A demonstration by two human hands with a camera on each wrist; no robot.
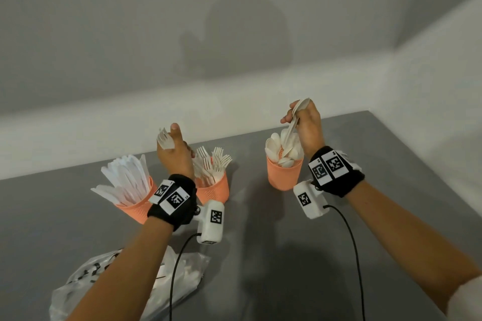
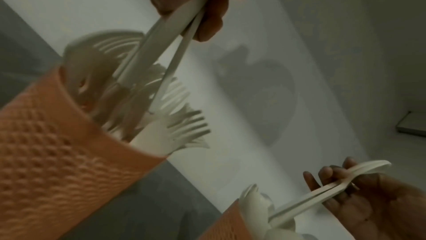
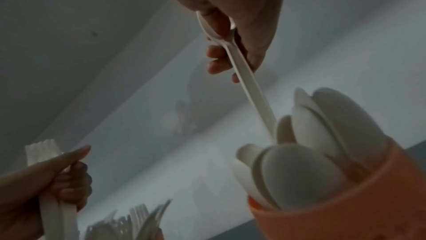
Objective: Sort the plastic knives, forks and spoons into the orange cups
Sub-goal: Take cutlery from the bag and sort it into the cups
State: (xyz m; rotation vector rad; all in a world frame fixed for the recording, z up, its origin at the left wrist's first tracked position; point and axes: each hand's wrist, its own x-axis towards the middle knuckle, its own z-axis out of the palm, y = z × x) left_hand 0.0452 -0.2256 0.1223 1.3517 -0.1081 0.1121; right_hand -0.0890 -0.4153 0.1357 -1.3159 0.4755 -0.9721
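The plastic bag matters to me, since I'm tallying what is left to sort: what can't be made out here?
- Plastic bag, head view: the left forearm and crumpled film hide its contents; the bottom edge crops it.
- Forks in the left hand: fingers hide the count.
- Spoons in the right hand: count unclear, handles overlap.

Under my left hand (image 1: 174, 156) the middle cup (image 2: 53, 154) looks like matt orange plastic, its wall moulded in a rough grid of small dimples. The forks (image 2: 161, 56) I grip above it are thin white plastic, smooth with a dull sheen. The spoons (image 3: 248, 87) in my right hand (image 1: 307, 125) look the same, as do the bowls below it. The table (image 1: 260, 255) beneath both wrists is flat, matt grey. By my left forearm lies a crinkled, glossy clear plastic bag (image 1: 86, 276).
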